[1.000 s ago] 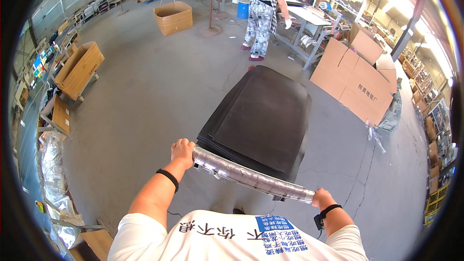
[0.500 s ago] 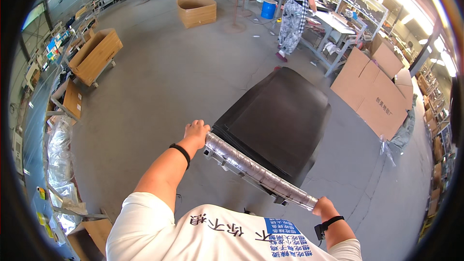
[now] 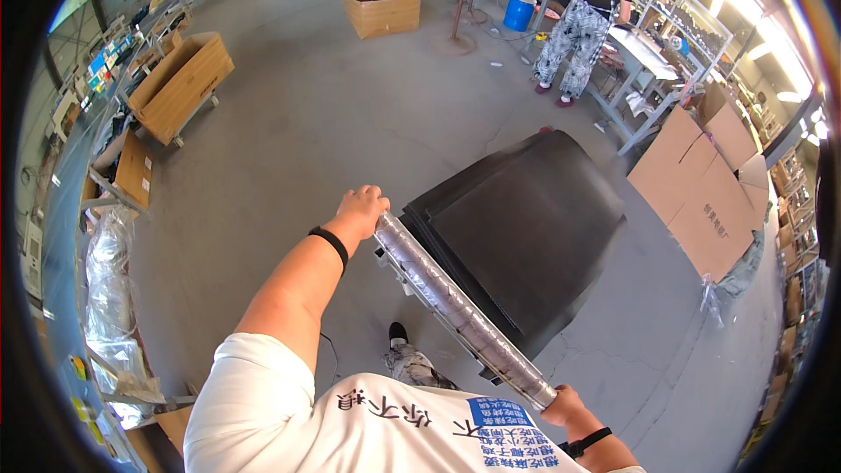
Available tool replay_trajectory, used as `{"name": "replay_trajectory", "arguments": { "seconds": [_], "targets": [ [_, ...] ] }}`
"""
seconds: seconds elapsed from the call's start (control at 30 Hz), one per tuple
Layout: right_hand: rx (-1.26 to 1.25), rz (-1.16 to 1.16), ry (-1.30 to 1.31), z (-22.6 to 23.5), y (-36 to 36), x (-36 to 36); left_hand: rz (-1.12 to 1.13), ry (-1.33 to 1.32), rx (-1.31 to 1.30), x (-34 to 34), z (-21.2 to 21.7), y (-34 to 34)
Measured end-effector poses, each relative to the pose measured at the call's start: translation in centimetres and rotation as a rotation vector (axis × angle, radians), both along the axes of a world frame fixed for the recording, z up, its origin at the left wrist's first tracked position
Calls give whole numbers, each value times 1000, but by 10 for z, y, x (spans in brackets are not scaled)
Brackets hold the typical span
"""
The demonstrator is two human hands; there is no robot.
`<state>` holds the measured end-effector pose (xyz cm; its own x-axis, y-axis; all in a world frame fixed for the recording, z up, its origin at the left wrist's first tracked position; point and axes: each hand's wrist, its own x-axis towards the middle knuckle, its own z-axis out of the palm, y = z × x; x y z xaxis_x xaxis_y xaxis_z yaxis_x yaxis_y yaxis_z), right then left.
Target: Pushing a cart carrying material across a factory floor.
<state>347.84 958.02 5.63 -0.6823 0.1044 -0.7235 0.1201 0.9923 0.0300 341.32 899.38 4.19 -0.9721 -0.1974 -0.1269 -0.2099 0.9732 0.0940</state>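
A long handle bar point(image 3: 455, 302) wrapped in shiny silvery film runs slantwise in front of me, from upper left to lower right. My left hand point(image 3: 363, 210) is closed around its far left end. At the near right end my right hand point(image 3: 565, 407) grips the bar, its fingers partly hidden. Just beyond the bar lies a stack of large black sheets point(image 3: 526, 228), apparently on a cart whose bed is hidden beneath them. Part of the cart's frame shows below the bar.
Flattened cardboard point(image 3: 696, 184) leans at the right. A person point(image 3: 583, 31) stands at a workbench point(image 3: 644, 57) at the far right, near a blue drum point(image 3: 519, 13). An open carton point(image 3: 382, 10) sits far ahead; a wheeled cardboard bin point(image 3: 180, 92) stands at the left.
The bar has turned to a steeper slant, its right end coming nearer to me. My leg now shows below it. The surroundings have shifted rightward, and the person at the bench has turned.
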Motion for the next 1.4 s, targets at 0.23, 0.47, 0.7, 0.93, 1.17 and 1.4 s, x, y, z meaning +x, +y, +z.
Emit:
{"name": "replay_trajectory", "arguments": {
  "seconds": [0.23,0.47,0.7,0.93,1.17,1.4],
  "targets": [
    [-52,90,-146,-17,-120,-31,260,-105,-336,-49,-16,-74],
    [-140,69,-238,-37,-244,-78,-7,-402,126,-18,-3,-123],
    [-197,36,-171,4,-412,-134,-193,-691,144,-19,-12,-294],
    [-225,-44,-234,11,-582,-212,1,-554,261,-22,2,-494],
    [-352,-5,-321,-12,-720,-319,56,-493,349,-57,-11,-572],
    [-524,-225,-403,-34,-847,-409,169,-672,326,-45,-43,-680]
  ]
}}
